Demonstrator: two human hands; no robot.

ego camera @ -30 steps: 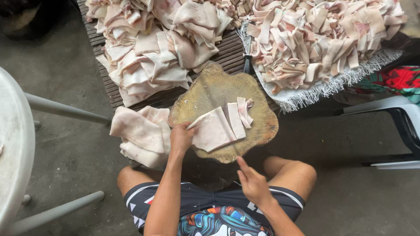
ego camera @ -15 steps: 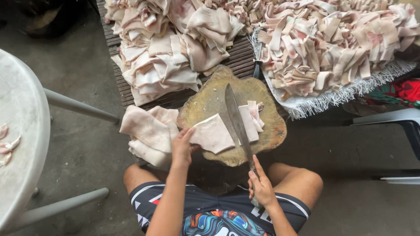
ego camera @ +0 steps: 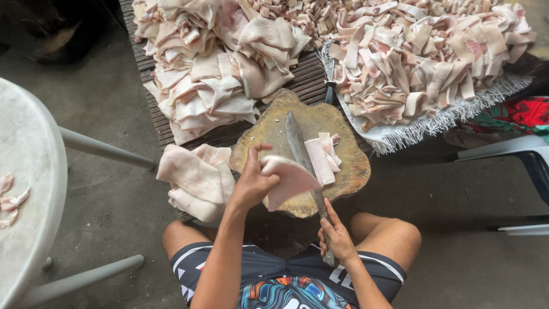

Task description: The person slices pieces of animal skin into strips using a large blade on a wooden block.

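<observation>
A round wooden chopping block stands between my knees. My left hand is shut on a pale slab of pork skin, lifted just above the block's near edge. My right hand grips the handle of a long knife, whose blade lies along the block, pointing away from me. Cut strips of skin lie on the block to the right of the blade.
A stack of skin slabs sits left of the block. Large piles of slabs and cut strips cover a slatted platform and white sack behind. A white plastic table stands left, a chair leg right.
My right hand picked up the knife and laid its blade along the block. My left hand has lifted the skin slab off the block and folded it upward.
</observation>
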